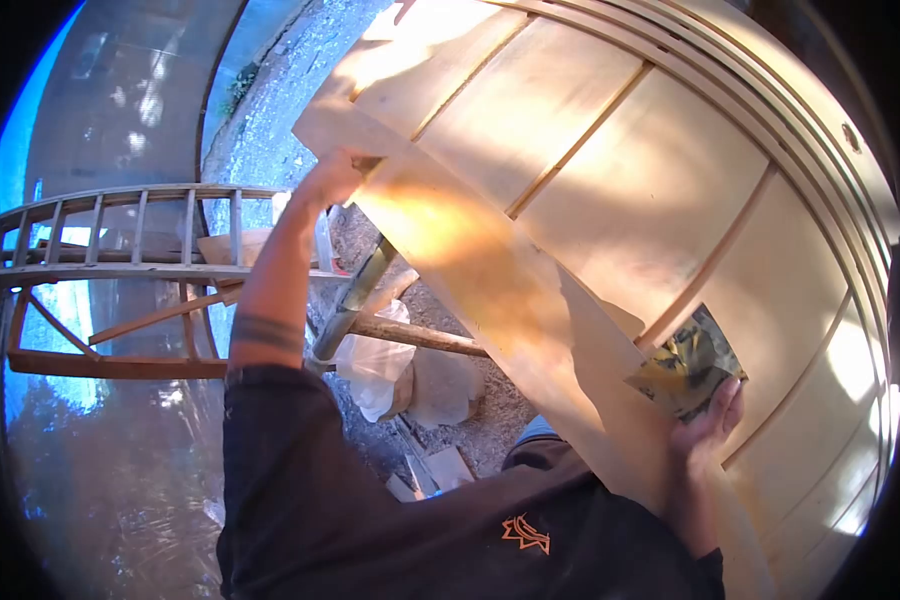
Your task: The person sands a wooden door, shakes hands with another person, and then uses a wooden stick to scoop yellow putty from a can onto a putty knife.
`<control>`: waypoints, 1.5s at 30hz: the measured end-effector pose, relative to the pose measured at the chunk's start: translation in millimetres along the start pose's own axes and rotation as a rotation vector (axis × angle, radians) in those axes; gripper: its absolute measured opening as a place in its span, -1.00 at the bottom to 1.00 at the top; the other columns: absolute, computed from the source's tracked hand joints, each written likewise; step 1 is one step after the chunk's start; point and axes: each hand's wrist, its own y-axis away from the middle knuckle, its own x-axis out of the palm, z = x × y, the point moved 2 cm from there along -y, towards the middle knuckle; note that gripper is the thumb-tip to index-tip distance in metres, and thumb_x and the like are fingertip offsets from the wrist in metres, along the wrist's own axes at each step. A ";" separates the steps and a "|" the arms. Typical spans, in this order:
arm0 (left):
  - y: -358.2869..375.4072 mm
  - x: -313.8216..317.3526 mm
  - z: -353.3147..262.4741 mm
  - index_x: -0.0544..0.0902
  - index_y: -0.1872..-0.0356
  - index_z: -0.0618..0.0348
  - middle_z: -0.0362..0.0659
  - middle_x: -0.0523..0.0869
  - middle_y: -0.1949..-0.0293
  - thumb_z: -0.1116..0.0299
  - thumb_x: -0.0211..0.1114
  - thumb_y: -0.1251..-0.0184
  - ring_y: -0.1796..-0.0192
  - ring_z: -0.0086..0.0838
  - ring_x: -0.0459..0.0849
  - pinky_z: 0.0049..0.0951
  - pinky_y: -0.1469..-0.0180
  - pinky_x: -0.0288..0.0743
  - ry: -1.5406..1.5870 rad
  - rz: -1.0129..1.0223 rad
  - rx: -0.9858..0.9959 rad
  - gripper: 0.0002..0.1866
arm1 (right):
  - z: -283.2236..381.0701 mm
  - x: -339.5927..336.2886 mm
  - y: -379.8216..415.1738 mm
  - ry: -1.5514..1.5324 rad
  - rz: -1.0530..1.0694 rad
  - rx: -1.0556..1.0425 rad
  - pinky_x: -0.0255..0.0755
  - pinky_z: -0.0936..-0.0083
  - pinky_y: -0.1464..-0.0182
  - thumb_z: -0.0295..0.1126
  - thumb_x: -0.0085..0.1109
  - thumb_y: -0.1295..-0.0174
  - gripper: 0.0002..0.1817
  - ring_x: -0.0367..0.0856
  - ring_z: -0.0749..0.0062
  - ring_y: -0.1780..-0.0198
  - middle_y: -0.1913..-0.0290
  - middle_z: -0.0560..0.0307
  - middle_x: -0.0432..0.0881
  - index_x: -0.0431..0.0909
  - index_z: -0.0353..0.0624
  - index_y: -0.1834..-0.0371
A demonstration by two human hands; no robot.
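A long pale wooden board (pixel 510 290) slants from the upper left to the lower right, in front of my body. At its upper left end, my left hand (pixel 340 177) is closed on the edge, with a small dark patch by the fingertips that I cannot make out. Farther down, on the right, my right hand (pixel 708 425) pinches the lower corner of a dark, glossy sheet with a mottled yellow and green surface (pixel 705 360). That sheet lies over the board's right edge. Parts of the right fingers are hidden.
Behind the board is a large panelled wooden surface (pixel 630 210) with thin strips. A ladder (pixel 110 270) lies at the left. Below the board are a round post (pixel 355 300), a wooden bar (pixel 420 335) and a whitish plastic bag (pixel 378 370).
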 end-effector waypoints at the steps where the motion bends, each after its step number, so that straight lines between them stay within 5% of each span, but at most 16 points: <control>1: -11.8 1.3 8.5 0.64 0.02 0.22 -0.12 0.72 0.16 0.57 0.23 -0.03 0.17 -0.49 0.65 -0.52 0.09 0.48 0.022 -0.002 0.015 -0.61 | 4.3 3.6 2.4 -0.048 -0.021 0.018 0.34 0.61 0.06 -0.12 -0.24 -0.45 -0.62 0.46 0.58 0.13 0.19 0.18 0.54 0.44 -0.23 0.13; 8: 31.3 83.5 -23.2 0.63 0.06 0.32 -0.03 0.71 0.12 0.60 0.18 0.01 0.12 -0.42 0.67 -0.47 0.05 0.50 0.265 0.199 0.212 -0.61 | -14.0 -15.8 0.5 -0.010 -0.196 -0.020 0.43 0.50 -0.04 -0.13 -0.28 -0.46 -0.55 0.53 0.36 0.00 0.04 0.02 0.54 0.37 -0.34 -0.05; 11: 113.2 152.8 -86.1 0.60 0.01 0.20 0.12 0.63 0.10 0.62 0.08 0.05 0.11 0.00 0.61 -0.15 0.00 0.49 -0.395 -0.158 0.093 -0.54 | -4.8 -7.0 -0.3 -0.119 -0.164 0.074 0.44 0.48 -0.06 -0.13 -0.28 -0.46 -0.53 0.52 0.35 -0.03 -0.03 -0.02 0.50 0.34 -0.36 -0.10; 12: 138.2 165.5 -100.4 0.57 -0.01 0.17 0.11 0.62 0.07 0.60 0.10 -0.01 0.12 0.03 0.59 -0.12 0.02 0.47 -0.249 -0.203 0.266 -0.56 | -5.7 -9.4 0.1 0.075 -0.167 0.009 0.45 0.47 -0.06 -0.13 -0.29 -0.46 -0.53 0.51 0.35 -0.04 -0.04 -0.02 0.49 0.34 -0.36 -0.11; 15: 167.2 159.3 -115.5 0.59 0.02 0.22 0.12 0.63 0.10 0.65 0.05 -0.01 0.08 -0.02 0.61 -0.18 0.00 0.48 -0.174 -0.015 0.371 -0.57 | -8.7 -13.6 1.3 0.293 -0.182 -0.071 0.46 0.46 -0.05 -0.13 -0.29 -0.46 -0.53 0.51 0.35 -0.04 -0.05 -0.03 0.48 0.34 -0.36 -0.12; 17: 156.6 127.8 -97.8 0.59 0.04 0.25 0.12 0.65 0.13 0.68 0.03 0.02 0.08 -0.09 0.64 -0.25 0.00 0.50 -0.173 0.060 0.449 -0.56 | -9.4 -10.2 0.0 -0.044 -0.196 0.036 0.46 0.46 -0.05 -0.13 -0.28 -0.45 -0.53 0.52 0.35 -0.03 -0.03 -0.02 0.49 0.34 -0.35 -0.11; 19: 105.1 89.6 -65.9 0.61 0.08 0.30 0.11 0.69 0.22 0.67 0.04 0.04 0.13 -0.21 0.70 -0.36 0.05 0.53 -0.035 -0.096 0.460 -0.59 | -9.2 -11.1 0.7 0.066 -0.180 0.025 0.46 0.48 -0.05 -0.13 -0.27 -0.45 -0.55 0.53 0.36 -0.01 0.01 0.01 0.51 0.36 -0.34 -0.08; 23: 12.9 51.3 -22.1 0.62 0.11 0.28 0.05 0.71 0.34 0.52 0.19 0.02 0.22 -0.21 0.72 -0.39 0.13 0.55 -0.229 -0.004 -0.003 -0.65 | -9.7 -11.0 -1.0 -0.118 -0.092 0.054 0.41 0.47 -0.01 -0.10 -0.20 -0.43 -0.57 0.50 0.41 0.01 0.03 0.08 0.52 0.38 -0.28 -0.04; 28: 101.1 143.0 -57.7 0.58 0.09 0.14 0.04 0.61 0.19 0.52 0.06 -0.04 0.22 0.05 0.58 -0.01 0.13 0.43 -0.436 -0.413 0.277 -0.65 | -6.0 -10.5 -2.3 -0.060 -0.024 0.006 0.43 0.50 -0.02 -0.10 -0.22 -0.43 -0.54 0.54 0.39 0.03 0.06 0.03 0.55 0.40 -0.33 -0.03; 32: 154.1 142.8 -103.4 0.61 0.09 0.26 0.12 0.62 0.14 0.67 0.09 0.06 0.10 0.04 0.59 -0.14 -0.02 0.46 -0.126 -0.068 0.461 -0.59 | -2.0 -1.4 -3.4 -0.143 0.012 0.030 0.41 0.49 -0.01 -0.12 -0.22 -0.44 -0.59 0.53 0.42 0.09 0.09 0.08 0.54 0.39 -0.28 0.00; 35: 107.7 92.6 -69.1 0.59 0.00 0.30 0.14 0.66 0.11 0.64 0.10 0.05 0.05 -0.26 0.66 -0.36 -0.09 0.46 -0.129 -0.084 0.498 -0.54 | -6.9 -6.9 -4.2 -0.125 0.038 0.014 0.45 0.49 0.00 -0.09 -0.22 -0.43 -0.54 0.55 0.39 0.04 0.07 0.05 0.55 0.40 -0.32 -0.03; 36: 73.8 75.5 -53.3 0.58 -0.03 0.28 0.08 0.71 0.21 0.60 0.11 0.00 0.18 -0.37 0.69 -0.42 0.06 0.52 0.413 0.047 0.340 -0.55 | -13.4 -15.8 -3.5 0.091 -0.007 -0.077 0.45 0.50 0.00 -0.09 -0.23 -0.43 -0.54 0.55 0.39 0.04 0.07 0.05 0.55 0.40 -0.32 -0.03; 38: 9.1 17.0 -22.0 0.57 -0.07 0.25 -0.05 0.75 0.30 0.48 0.30 0.00 0.36 -0.43 0.69 -0.47 0.25 0.56 -0.288 -0.098 -0.023 -0.51 | -24.1 -27.2 -3.5 0.340 -0.062 -0.169 0.46 0.50 0.01 -0.09 -0.24 -0.44 -0.54 0.54 0.40 0.04 0.07 0.06 0.54 0.40 -0.31 -0.03; 41: -86.8 -36.7 97.3 0.64 0.02 0.15 0.04 0.71 0.15 0.52 0.18 0.00 0.07 -0.25 0.69 -0.41 0.03 0.52 -0.326 -0.218 0.178 -0.58 | -15.4 -22.5 -4.3 0.077 -0.032 -0.007 0.46 0.52 0.02 -0.09 -0.27 -0.45 -0.54 0.54 0.42 0.03 0.07 0.07 0.54 0.40 -0.30 -0.03; 43: -100.6 -49.8 122.3 0.65 0.03 0.14 0.00 0.71 0.11 0.63 0.06 0.02 0.07 -0.29 0.68 -0.41 0.04 0.51 -0.214 -0.187 0.202 -0.54 | -16.4 -23.2 -2.4 0.304 -0.054 -0.132 0.46 0.54 0.03 -0.11 -0.30 -0.46 -0.56 0.52 0.45 0.03 0.08 0.08 0.54 0.40 -0.30 -0.01; 45: -94.5 -44.4 123.7 0.64 0.01 0.14 -0.04 0.70 0.10 0.70 -0.02 0.09 0.09 -0.32 0.67 -0.43 0.05 0.50 -0.108 -0.113 0.101 -0.46 | -8.9 -16.9 -4.1 0.017 0.057 -0.050 0.45 0.55 0.05 -0.13 -0.30 -0.46 -0.56 0.51 0.47 0.03 0.09 0.09 0.54 0.41 -0.30 0.00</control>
